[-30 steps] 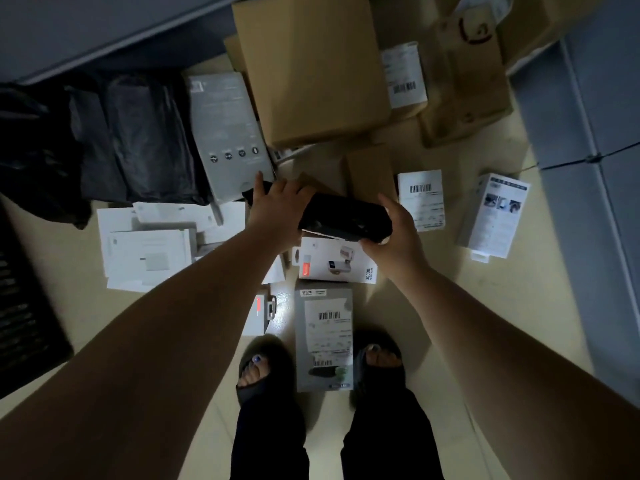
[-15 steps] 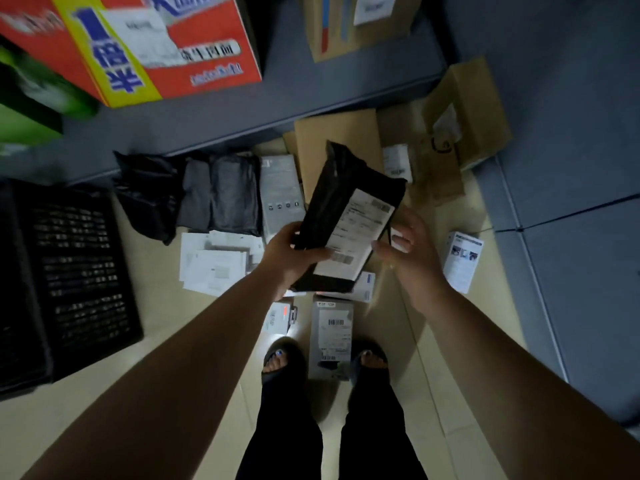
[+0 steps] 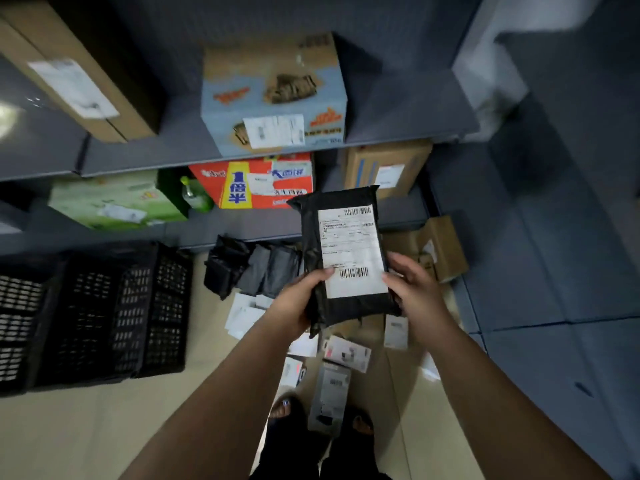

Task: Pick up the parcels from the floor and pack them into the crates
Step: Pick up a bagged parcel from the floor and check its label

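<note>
I hold a black plastic parcel [image 3: 346,258] upright in front of me, its white shipping label with barcodes facing me. My left hand [image 3: 298,299] grips its lower left edge with the thumb on the label's corner. My right hand [image 3: 412,289] grips its lower right edge. Black slatted crates [image 3: 104,313] stand on the floor at the left. More parcels lie on the floor below: dark bags [image 3: 252,271], white boxes [image 3: 246,311], small printed boxes [image 3: 346,353] and a grey box [image 3: 330,393] between my feet.
Grey shelves [image 3: 207,150] rise ahead, loaded with cardboard and printed cartons [image 3: 273,95]. Brown cardboard boxes [image 3: 440,247] lie on the floor at the right of the pile. A grey wall or panel [image 3: 554,237] runs along the right. Beige floor shows under the crates.
I have straightened up and lifted the black parcel from the floor pile, turning it label-up and upright. The view has risen from the floor to the shelves and crates.
</note>
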The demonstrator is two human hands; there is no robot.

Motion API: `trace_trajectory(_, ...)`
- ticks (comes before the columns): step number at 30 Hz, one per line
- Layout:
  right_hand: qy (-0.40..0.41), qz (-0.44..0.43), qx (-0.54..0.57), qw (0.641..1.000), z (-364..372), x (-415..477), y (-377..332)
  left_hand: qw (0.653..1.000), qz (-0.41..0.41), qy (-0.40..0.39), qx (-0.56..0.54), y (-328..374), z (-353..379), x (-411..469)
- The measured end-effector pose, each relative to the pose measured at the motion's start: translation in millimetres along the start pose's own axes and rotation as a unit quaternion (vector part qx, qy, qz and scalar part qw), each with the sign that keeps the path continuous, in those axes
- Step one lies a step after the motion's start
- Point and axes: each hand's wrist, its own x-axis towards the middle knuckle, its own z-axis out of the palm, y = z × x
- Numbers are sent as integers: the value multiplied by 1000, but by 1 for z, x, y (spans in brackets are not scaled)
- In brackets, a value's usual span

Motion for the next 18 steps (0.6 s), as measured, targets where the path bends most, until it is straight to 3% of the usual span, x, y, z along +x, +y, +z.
trace_trajectory(10,-93,-87,21,992,52,-58,-120,986,134,-11,-94,69,12,-131)
trace_trajectory(18,-176,-111,8,978,116,-108,-141,957,213,53,-189,65,-46,-186)
